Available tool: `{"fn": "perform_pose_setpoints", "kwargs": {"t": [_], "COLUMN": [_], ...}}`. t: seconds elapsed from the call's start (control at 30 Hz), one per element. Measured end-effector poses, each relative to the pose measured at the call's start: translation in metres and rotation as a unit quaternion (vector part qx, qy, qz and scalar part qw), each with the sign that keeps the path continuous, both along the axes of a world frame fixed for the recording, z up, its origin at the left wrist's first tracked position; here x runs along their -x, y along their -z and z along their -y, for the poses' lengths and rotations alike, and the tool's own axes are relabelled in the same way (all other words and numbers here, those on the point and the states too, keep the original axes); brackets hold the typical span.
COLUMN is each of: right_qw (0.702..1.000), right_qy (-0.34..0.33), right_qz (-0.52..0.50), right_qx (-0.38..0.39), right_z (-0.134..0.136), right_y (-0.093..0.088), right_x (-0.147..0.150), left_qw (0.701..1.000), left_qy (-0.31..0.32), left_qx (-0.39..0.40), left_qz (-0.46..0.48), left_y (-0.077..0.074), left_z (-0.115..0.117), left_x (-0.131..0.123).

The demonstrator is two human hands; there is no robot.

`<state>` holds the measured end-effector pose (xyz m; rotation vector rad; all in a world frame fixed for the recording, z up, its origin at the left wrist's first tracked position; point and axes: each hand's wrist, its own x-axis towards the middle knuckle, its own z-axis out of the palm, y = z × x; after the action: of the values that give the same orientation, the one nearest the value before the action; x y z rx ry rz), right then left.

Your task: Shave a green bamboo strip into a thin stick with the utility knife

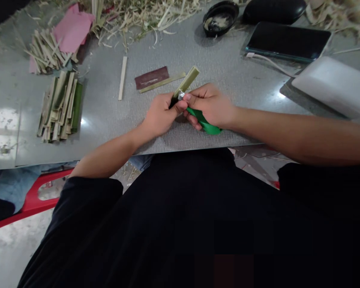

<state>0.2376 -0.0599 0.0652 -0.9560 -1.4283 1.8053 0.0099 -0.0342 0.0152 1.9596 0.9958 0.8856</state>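
Observation:
Above the table's near edge, my left hand (pixel 161 114) is closed around the lower end of a green-yellow bamboo strip (pixel 189 78), which slants up to the right. My right hand (pixel 211 106) grips a green-handled knife (pixel 210 127), its metal part against the strip close to my left thumb. Most of the blade is hidden by my fingers. Just beyond my hands lie a dark red-brown piece of sandpaper (pixel 152 77) and a thin bamboo strip (pixel 162 83) touching its lower edge. A pale flat strip (pixel 123 78) lies apart, further left.
On the left sit a stack of bamboo strips (pixel 60 108), a pile of thinner sticks (pixel 46 50) and pink paper (pixel 73 28). Shavings (pixel 141 18) cover the far edge. A black bowl (pixel 220 18), a phone (pixel 288 41) with a cable and a white box-like object (pixel 333 86) occupy the right.

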Motion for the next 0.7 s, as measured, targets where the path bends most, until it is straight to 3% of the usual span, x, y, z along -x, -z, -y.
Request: {"fn": "perform_pose_setpoints", "kwargs": {"t": [0.33,0.7], "right_qw": [0.995,0.999], "right_qy": [-0.083,-0.027], "right_qz": [0.025,0.023], "right_qx": [0.051,-0.002], "right_z": [-0.006,0.006], "right_y": [-0.005,-0.001], "right_x": [-0.003,-0.001], "left_qw": [0.999,1.000], "left_qy": [0.039,-0.004], "left_qx": [0.012,-0.029], "left_qz": [0.011,-0.002], "left_y": [-0.004,0.000], "left_z": [0.005,0.007], "left_x": [0.007,0.006]}}
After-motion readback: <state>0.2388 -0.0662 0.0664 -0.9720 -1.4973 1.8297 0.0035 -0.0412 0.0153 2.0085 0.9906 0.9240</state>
